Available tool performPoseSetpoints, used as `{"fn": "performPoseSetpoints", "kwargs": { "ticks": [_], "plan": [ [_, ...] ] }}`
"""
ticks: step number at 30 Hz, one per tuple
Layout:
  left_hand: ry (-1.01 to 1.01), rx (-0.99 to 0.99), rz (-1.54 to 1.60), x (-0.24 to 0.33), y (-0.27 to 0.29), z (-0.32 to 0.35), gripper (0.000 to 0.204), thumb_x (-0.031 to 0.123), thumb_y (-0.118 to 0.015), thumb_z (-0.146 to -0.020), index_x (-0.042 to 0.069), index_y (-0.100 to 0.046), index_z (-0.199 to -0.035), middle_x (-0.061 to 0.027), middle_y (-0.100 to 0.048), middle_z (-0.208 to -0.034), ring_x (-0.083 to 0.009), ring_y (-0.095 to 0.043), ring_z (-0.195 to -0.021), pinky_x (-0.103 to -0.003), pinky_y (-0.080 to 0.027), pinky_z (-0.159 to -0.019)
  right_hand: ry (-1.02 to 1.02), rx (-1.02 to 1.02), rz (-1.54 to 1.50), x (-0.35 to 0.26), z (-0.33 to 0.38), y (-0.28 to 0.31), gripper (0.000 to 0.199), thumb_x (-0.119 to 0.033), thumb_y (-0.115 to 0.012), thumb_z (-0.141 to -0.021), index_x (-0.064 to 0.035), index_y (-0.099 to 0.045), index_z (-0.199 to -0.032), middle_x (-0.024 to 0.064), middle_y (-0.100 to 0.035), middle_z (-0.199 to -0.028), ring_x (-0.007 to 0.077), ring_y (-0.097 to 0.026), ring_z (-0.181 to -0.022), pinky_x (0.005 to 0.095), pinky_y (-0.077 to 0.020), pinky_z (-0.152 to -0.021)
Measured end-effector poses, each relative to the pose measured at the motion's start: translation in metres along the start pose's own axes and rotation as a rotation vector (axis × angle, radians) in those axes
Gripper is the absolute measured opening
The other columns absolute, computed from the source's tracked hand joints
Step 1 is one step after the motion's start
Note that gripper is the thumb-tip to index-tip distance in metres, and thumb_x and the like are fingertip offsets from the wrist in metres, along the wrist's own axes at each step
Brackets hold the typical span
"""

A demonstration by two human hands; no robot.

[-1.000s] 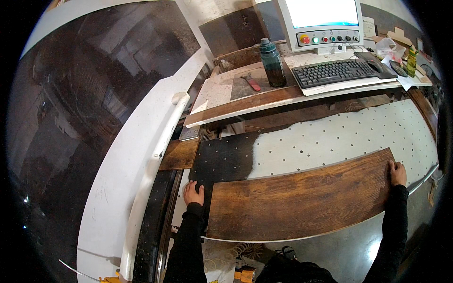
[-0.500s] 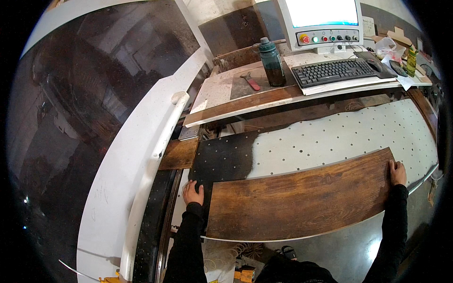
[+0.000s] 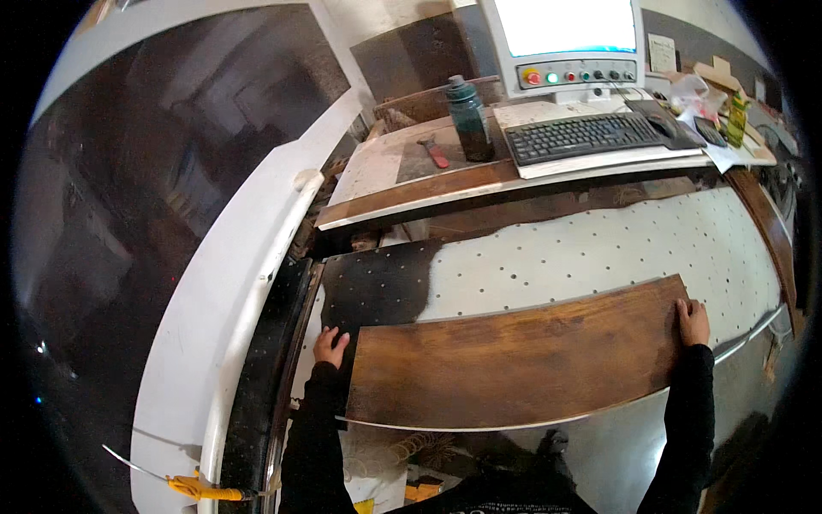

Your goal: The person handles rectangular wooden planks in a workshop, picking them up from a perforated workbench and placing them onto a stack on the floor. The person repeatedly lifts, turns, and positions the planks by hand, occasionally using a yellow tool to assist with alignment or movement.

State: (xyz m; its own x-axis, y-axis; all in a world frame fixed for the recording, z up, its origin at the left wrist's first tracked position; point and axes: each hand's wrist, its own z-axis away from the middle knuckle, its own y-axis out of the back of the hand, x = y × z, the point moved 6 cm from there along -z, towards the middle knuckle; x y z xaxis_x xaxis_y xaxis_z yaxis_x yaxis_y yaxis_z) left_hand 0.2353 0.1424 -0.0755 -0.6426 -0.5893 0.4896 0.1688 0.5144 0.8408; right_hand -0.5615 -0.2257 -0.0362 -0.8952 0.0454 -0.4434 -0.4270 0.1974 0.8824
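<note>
A long brown wood-grain board lies along the near side of a white table dotted with small holes. At the board's right end my right hand grips the edge, fingers bent against it. My left hand is beside the left end, its thumb and fingers apart with nothing between them. It rests by a dark-coated patch of the holed table. A narrow gap seems to separate this hand from the board.
Behind is a shelf with a keyboard, a dark bottle, a red-handled tool and a monitor with buttons. At left runs a white machine frame beside a dark rail. A yellow air gun hangs low left.
The small brown panel beside the rail at left no longer shows. The whole view has shifted slightly; both hands stay at the board's ends, the board roughly in place on the table.
</note>
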Motion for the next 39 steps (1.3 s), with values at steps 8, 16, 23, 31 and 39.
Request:
{"fn": "performPoseSetpoints", "kwargs": {
  "ticks": [8, 16, 23, 31, 39],
  "plan": [
    [0.227, -0.488, -0.013, 0.100, 0.019, 0.091, 0.087, 0.069, -0.044, -0.081, -0.003, -0.044, -0.129, -0.0236, -0.043, -0.133, -0.0380, -0.038, -0.125, -0.044, -0.032, -0.103, 0.334, -0.302, -0.350, 0.021, -0.004, 0.005, 0.042, -0.026, -0.059, -0.084, 0.0027, -0.051, -0.113, 0.0193, -0.048, -0.096, 0.0334, -0.048, -0.089, 0.0396, -0.0407, -0.082],
    [0.459, 0.015, -0.241, 0.113, 0.030, 0.110, 0.074, 0.066, -0.051, -0.077, 0.000, -0.061, -0.109, -0.0274, -0.053, -0.113, -0.0397, -0.051, -0.107, -0.046, -0.040, -0.091, 0.433, -0.222, -0.335, 0.010, 0.008, 0.008, 0.042, -0.015, -0.059, -0.081, 0.0030, -0.047, -0.117, 0.0217, -0.046, -0.098, 0.0377, -0.048, -0.090, 0.0427, -0.0405, -0.080],
    [0.435, -0.076, -0.278, 0.096, 0.027, 0.101, 0.073, 0.066, -0.054, -0.074, 0.000, -0.063, -0.105, -0.0246, -0.055, -0.112, -0.0364, -0.053, -0.105, -0.044, -0.042, -0.089, 0.430, -0.374, -0.362, 0.017, -0.007, 0.008, 0.047, -0.016, -0.065, -0.078, 0.0027, -0.048, -0.117, 0.0201, -0.047, -0.100, 0.0362, -0.050, -0.090, 0.0412, -0.0422, -0.079],
    [0.471, -0.415, 0.010, 0.106, 0.031, 0.080, 0.100, 0.074, -0.058, -0.065, -0.004, -0.048, -0.126, -0.0232, -0.048, -0.129, -0.0342, -0.046, -0.120, -0.039, -0.038, -0.099, 0.265, -0.545, 0.195, -0.022, -0.056, 0.000, 0.079, -0.057, -0.061, -0.076, 0.0081, -0.044, -0.118, 0.0263, -0.062, -0.084, 0.0388, -0.061, -0.082, 0.0441, -0.0478, -0.071],
    [0.236, -0.261, -0.043, 0.054, 0.010, 0.077, 0.081, 0.072, -0.057, -0.068, 0.000, -0.060, -0.104, -0.0180, -0.060, -0.102, -0.0315, -0.057, -0.095, -0.039, -0.045, -0.079, 0.065, -0.154, 0.111, -0.012, -0.085, -0.041, 0.081, -0.070, -0.045, -0.079, 0.0081, -0.053, -0.102, 0.0304, -0.060, -0.085, 0.0425, -0.058, -0.088, 0.0485, -0.0432, -0.078]
  ]
}}
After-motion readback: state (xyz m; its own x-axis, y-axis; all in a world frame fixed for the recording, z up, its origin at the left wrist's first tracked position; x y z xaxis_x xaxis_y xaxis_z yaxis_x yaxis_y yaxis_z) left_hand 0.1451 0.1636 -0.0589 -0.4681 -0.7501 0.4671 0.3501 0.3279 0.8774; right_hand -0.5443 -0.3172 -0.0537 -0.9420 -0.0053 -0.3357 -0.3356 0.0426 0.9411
